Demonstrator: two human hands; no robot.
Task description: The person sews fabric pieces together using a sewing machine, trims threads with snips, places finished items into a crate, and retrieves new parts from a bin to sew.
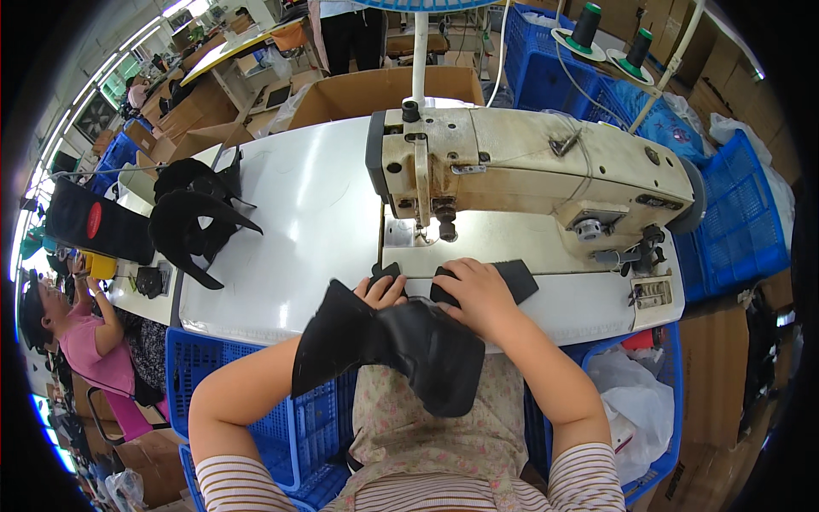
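Observation:
At the front edge of the white sewing table [281,256], both hands are on a large black fabric piece [426,350] that hangs over the edge toward my lap. My left hand [381,293] grips its upper left part; the piece covers the palm and some fingers. My right hand [478,294] has its fingers curled over the right side of the black material, pressed to the table. A black flap [516,280] lies flat just beyond that hand. The cream sewing machine [512,162] stands ahead of both hands, its needle area [418,232] apart from the fabric.
Curved black pieces [200,222] are heaped on the table's left. Blue crates [256,375] stand below the left edge, and another blue crate [665,410] with plastic bags sits below right. Thread cones [585,30] rise behind the machine. A co-worker in pink [94,337] sits at far left.

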